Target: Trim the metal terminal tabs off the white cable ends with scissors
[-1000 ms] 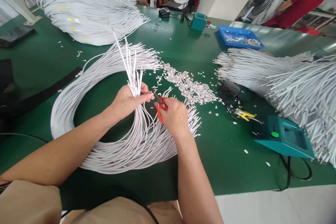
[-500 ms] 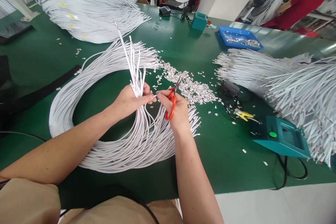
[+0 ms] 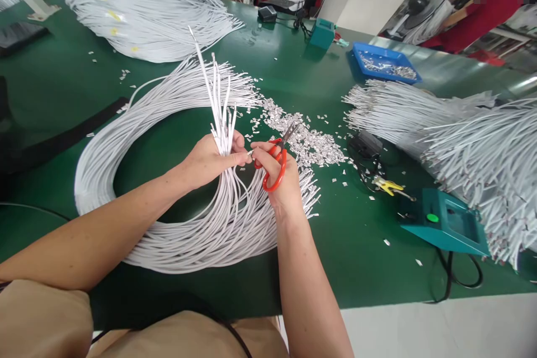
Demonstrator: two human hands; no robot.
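My left hand (image 3: 216,155) is closed around a bunch of white cables (image 3: 221,103) whose ends stick up above the fist. Between its thumb and finger, one cable end points toward the right hand. My right hand (image 3: 282,170) has orange-handled scissors (image 3: 277,170) hooked on its fingers, blades pointing up and away. The thumb and fingertips of that hand meet the tip of the same cable end. Under both hands, a large coil of white cables (image 3: 168,246) lies on the green table (image 3: 356,268).
Small silvery-white scraps (image 3: 310,140) lie heaped beyond the right hand. To the right are yellow-handled pliers (image 3: 389,185), a teal device (image 3: 447,221) and more cable bundles (image 3: 482,145). Farther back are a blue tray (image 3: 384,61), another cable bundle (image 3: 142,8) and two people.
The scissors have turned slightly in my right hand, and its fingers have shifted at the cable end. My left hand keeps its grip on the bunch. The whole view has shifted a little.
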